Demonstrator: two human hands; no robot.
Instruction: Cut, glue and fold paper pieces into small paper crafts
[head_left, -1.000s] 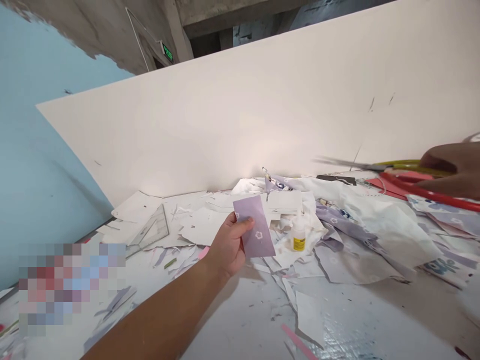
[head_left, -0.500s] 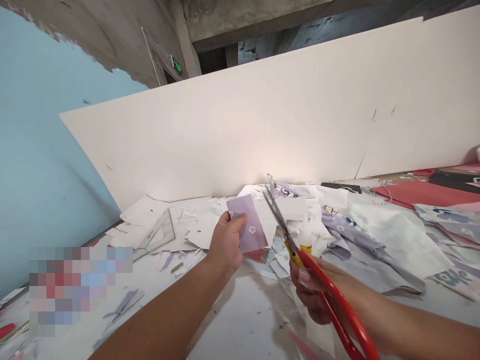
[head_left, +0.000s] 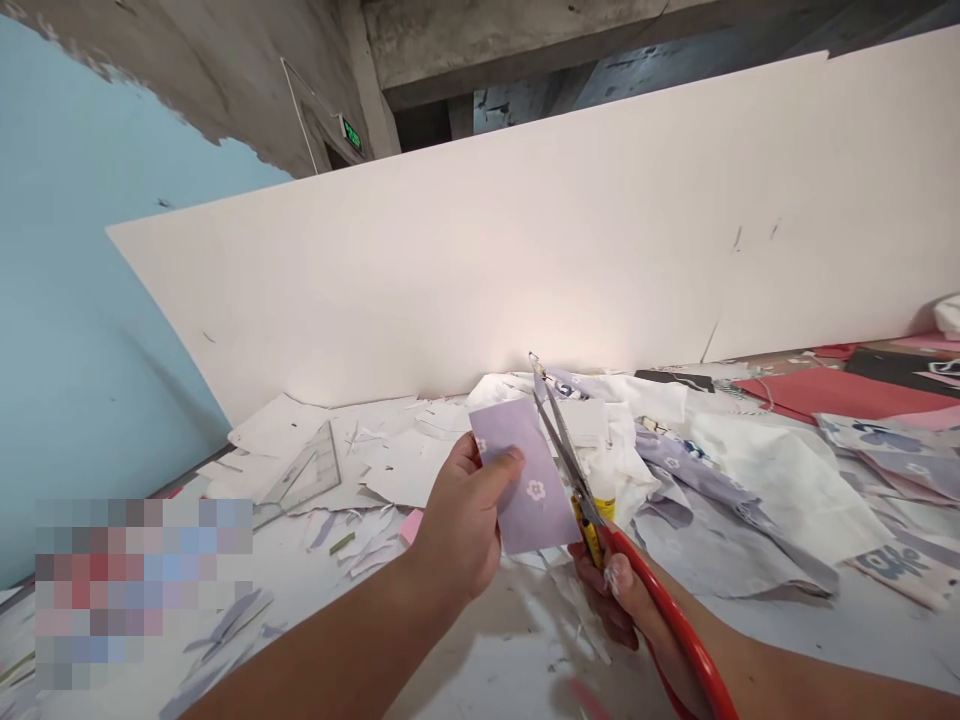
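At five o'clock from the centre of my view, a flat purple card (head_left: 529,520) with white flowers is held up over the bench (head_left: 480,645). My left hand (head_left: 466,520), at six o'clock, pinches its nine o'clock edge, thumb across the front and fingers mostly hidden behind. My right hand (head_left: 637,600), lower at five o'clock, is closed around red-handled scissors (head_left: 627,549); their blades point to eleven o'clock, slightly parted, close along the card's three o'clock edge. I cannot tell whether steel and card touch. I judge the card thin, light and fairly stiff, since it stays flat on a one-sided hold; it would probably crease under a hard squeeze and might swivel if pushed at the free side. The best hold seems a broad, gentle pinch at mid-height on that nine o'clock edge, keeping fingertips away from the blades.
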